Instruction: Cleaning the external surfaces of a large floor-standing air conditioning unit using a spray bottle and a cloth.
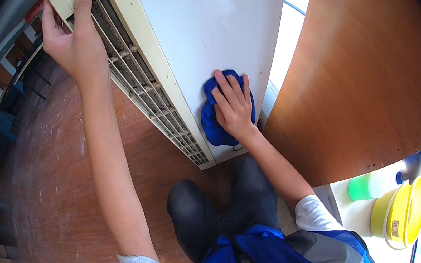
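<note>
A floor-standing air conditioner with a white side panel (216, 23) stands before me. Its cream front frame holds a slatted grille (145, 88) with grey dust on the slats. At the top left, my left hand (76, 33) grips the upper cream edge of the unit, thumb on the front face and fingers behind. My right hand (235, 108) lies spread over a folded blue cloth (214, 127), pressing it flat against the lower part of the white side panel. Part of the cloth is hidden under the palm.
Right of the unit is a curved-looking wooden panel (354, 72). Below it, on a bright sill, stand a yellow bucket (389, 219) and a spray bottle (375, 185) with green liquid. Dark tables (6, 122) line the far left, beyond the scuffed wooden floor (58, 215).
</note>
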`<control>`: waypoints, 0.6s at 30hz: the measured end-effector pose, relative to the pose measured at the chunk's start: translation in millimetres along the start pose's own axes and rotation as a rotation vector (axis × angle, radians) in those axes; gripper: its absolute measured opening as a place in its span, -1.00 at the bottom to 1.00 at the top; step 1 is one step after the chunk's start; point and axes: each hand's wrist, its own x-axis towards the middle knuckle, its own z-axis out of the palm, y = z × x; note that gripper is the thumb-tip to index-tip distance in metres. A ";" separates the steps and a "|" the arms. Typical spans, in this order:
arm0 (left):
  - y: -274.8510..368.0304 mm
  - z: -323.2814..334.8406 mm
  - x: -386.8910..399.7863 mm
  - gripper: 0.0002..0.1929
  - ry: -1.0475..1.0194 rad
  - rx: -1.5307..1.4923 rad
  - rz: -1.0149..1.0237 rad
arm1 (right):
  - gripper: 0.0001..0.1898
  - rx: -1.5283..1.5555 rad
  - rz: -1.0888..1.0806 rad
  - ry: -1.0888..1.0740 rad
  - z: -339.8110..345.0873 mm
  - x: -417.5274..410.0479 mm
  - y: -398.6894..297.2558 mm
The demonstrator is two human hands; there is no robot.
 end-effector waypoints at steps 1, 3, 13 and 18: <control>1.2 -2.1 -1.0 -0.50 0.002 0.009 -0.013 | -0.77 0.011 -0.001 -0.009 -1.7 2.4 -1.4; 1.5 -6.0 -1.0 -0.50 0.002 0.014 -0.028 | -0.73 0.030 -0.008 0.014 -8.2 25.4 -5.2; -1.9 -7.0 1.1 -0.51 0.001 -0.011 -0.025 | -0.64 0.121 0.027 0.233 -10.8 77.9 -3.8; -4.5 -6.5 0.2 -0.51 0.024 -0.042 -0.015 | -0.60 0.123 0.003 0.332 -9.5 113.0 3.1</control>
